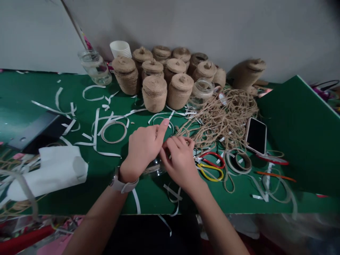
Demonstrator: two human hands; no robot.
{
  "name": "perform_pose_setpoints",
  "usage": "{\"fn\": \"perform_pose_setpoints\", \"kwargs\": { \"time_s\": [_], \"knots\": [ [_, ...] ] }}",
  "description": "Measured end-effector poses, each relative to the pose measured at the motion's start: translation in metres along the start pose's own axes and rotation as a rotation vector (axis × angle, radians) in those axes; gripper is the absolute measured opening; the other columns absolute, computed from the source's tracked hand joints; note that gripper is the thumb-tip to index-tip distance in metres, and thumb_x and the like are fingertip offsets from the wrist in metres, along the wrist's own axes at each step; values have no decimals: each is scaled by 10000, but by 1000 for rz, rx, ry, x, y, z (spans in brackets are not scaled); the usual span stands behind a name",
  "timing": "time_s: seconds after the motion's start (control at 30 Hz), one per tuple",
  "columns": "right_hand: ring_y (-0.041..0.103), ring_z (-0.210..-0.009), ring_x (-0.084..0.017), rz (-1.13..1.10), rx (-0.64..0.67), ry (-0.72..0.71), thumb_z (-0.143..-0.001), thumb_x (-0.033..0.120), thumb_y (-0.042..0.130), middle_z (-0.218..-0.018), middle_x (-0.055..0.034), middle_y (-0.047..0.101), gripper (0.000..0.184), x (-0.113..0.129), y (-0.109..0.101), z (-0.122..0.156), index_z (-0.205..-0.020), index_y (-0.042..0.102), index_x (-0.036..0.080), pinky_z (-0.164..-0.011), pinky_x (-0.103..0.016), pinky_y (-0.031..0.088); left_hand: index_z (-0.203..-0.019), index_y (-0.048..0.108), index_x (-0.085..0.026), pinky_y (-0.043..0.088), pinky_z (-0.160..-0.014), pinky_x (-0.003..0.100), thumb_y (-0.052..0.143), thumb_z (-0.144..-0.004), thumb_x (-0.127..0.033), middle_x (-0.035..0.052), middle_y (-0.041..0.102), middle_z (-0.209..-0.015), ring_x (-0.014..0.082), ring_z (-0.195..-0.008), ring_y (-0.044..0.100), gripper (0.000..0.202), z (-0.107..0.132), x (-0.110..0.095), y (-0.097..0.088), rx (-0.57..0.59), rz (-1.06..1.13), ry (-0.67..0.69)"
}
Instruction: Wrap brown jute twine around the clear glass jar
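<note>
A clear glass jar (pixel 154 168) shows in part beneath my two hands, near the front of the table. My left hand (pixel 145 147), with a watch at the wrist, is closed at the jar, its thumb pointing up and away and its other fingers hidden. Beside it, my right hand (pixel 179 159) has its fingers curled in against the upper part of the jar. What the right fingertips pinch is hidden. Loose brown jute twine (pixel 223 117) lies in a tangled heap just beyond the right hand. Red-and-yellow-handled scissors (pixel 212 166) lie right of that hand.
Several twine-wrapped lidded jars (pixel 154 94) stand at the back, beside a bare glass jar (pixel 203 90) and stacked white cups (pixel 120 49). A tape roll (pixel 239 161), a phone (pixel 256 136) and a green board (pixel 302 138) are at right. White strips (pixel 96 127) litter the green table (pixel 106 198).
</note>
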State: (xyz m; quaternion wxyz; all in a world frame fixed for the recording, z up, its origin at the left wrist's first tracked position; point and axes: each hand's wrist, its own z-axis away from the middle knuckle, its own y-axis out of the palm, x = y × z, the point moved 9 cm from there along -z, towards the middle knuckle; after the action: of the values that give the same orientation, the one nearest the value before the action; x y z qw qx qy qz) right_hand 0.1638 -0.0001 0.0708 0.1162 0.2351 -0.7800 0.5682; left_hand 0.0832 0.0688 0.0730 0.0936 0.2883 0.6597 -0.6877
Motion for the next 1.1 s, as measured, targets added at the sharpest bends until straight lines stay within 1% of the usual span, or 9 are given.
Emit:
{"fn": "perform_pose_setpoints", "kwargs": {
  "time_s": [0.07,0.13,0.23,0.37,0.6,0.77,0.9,1.03,1.1],
  "knots": [
    [552,-848,-185,-74,86,-9,-1007,303,421,-850,-17,657,237,-7,3,-1,-830,545,206,-902,-371,305,-727,709,-200,495,-732,364,177,-992,-624,97,763,-791,280,-836,725,731,-1,3,2,3,29,4],
    [560,-862,-178,-133,110,-2,-1016,333,422,-854,-6,658,245,-15,2,-2,-843,547,213,-915,-368,300,-731,716,-208,504,-787,360,193,-995,-620,80,773,-808,262,-863,726,716,-1,9,0,-18,139,14],
    [556,-853,-175,-158,60,18,-1007,371,456,-823,5,646,248,-26,-4,-3,-834,551,221,-908,-360,299,-733,723,-216,518,-859,330,208,-1002,-603,51,778,-785,222,-864,733,698,-2,21,-4,-65,369,-8],
    [550,-837,-170,-117,14,27,-1005,366,461,-819,2,645,259,-26,-4,-2,-814,549,214,-903,-356,299,-744,722,-201,545,-860,307,210,-1003,-603,48,777,-765,196,-817,741,701,-2,33,-1,-108,631,-57],
    [519,-765,-179,60,-141,38,-987,320,492,-740,-9,624,256,-12,-12,10,-761,530,206,-880,-369,316,-759,725,-191,563,-837,311,259,-1013,-568,59,779,-790,187,-799,736,651,0,34,5,-150,748,-48],
    [494,-758,-195,205,-211,32,-982,304,491,-709,-22,623,278,-1,-17,14,-719,527,219,-919,-398,321,-804,711,-193,550,-840,316,220,-1033,-504,62,779,-824,192,-832,734,625,1,31,0,-149,645,-2],
    [484,-757,-198,280,-203,-3,-972,270,498,-697,-21,606,266,9,-17,12,-713,533,218,-905,-398,323,-955,701,-194,504,-794,334,264,-1031,-451,91,766,-948,243,-928,710,513,6,7,-7,-75,202,117],
    [495,-768,-201,264,-167,-44,-955,223,489,-724,-27,613,232,18,-15,9,-732,548,203,-900,-400,326,-1044,669,-195,437,-624,320,188,-1031,-498,86,733,-804,248,-744,693,569,4,-6,-6,-19,-34,75],
    [511,-783,-200,199,-131,-24,-955,234,484,-757,-29,628,215,15,-12,7,-754,553,200,-907,-398,323,-859,683,-196,389,-565,315,160,-1018,-552,72,678,-657,228,-613,647,652,0,-7,-4,-16,-74,40]
  ]
}}
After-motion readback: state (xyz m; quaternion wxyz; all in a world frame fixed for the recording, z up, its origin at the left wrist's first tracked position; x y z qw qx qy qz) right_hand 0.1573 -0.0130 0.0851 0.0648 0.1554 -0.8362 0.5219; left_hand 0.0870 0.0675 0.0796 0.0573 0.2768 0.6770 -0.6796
